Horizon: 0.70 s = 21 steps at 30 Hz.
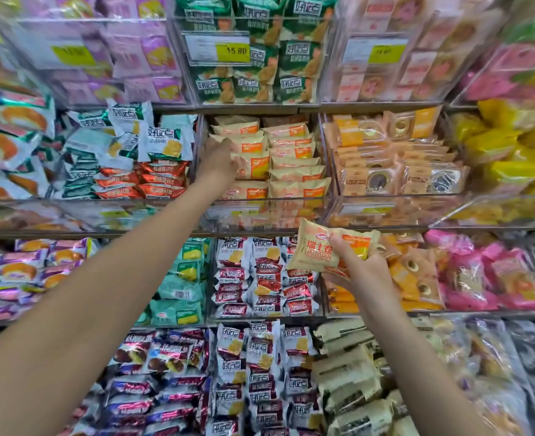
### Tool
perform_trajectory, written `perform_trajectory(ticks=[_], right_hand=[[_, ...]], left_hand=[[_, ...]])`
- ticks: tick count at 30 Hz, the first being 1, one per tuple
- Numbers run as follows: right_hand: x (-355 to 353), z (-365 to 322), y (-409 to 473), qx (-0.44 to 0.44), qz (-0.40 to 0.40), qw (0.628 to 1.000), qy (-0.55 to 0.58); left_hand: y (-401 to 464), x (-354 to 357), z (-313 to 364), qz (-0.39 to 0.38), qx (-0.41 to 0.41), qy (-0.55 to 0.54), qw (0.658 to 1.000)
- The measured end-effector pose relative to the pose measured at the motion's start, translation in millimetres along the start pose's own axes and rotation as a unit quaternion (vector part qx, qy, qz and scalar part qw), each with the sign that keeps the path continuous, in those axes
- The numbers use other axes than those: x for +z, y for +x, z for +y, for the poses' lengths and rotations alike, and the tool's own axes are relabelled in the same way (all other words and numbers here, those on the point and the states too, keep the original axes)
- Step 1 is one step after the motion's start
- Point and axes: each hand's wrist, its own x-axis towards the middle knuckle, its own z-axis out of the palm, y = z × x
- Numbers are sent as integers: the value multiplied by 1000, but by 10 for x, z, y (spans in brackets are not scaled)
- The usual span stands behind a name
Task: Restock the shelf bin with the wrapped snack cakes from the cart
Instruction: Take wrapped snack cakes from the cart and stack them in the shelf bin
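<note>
So the left hand (220,158) is reached way out into the clear shelf bin (269,204), sitting right on the left column of cream-and-orange snack cakes (294,158). It looks like it's pushing or seating a pack (253,165) into that stack, probably to square it up with the neat column just beside it. I honestly can't tell if the fingers are curled round the pack or just pressing flat on it, the hand's too blurry.

The right hand (362,267) hangs back, lower and closer to the body, pinching a small bunch of wrapped cakes (321,250) with the thumb on top and fingers underneath. Makes sense as a holding spot: the next ones are ready to feed in while the other hand tidies.

The bin looks pretty full already, so I'd guess only a few more fit. The cart isn't visible at all. Below the right hand are red-and-white packs (266,275), unrelated stock.
</note>
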Motion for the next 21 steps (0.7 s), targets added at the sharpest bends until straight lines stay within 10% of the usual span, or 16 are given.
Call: perform_trajectory(ticks=[7,16,21], right_hand=[[-29,-30,3,-14,-14,1000,4],[-33,-44,-37,-36,-36,998,-37],[-9,-21,-48,-41,-44,998,-33]], left_hand=[[-166,-171,54,37,-23,-35,998],[-1155,-169,460,145,310,-2,940],[-835,-39,201,44,180,85,979]])
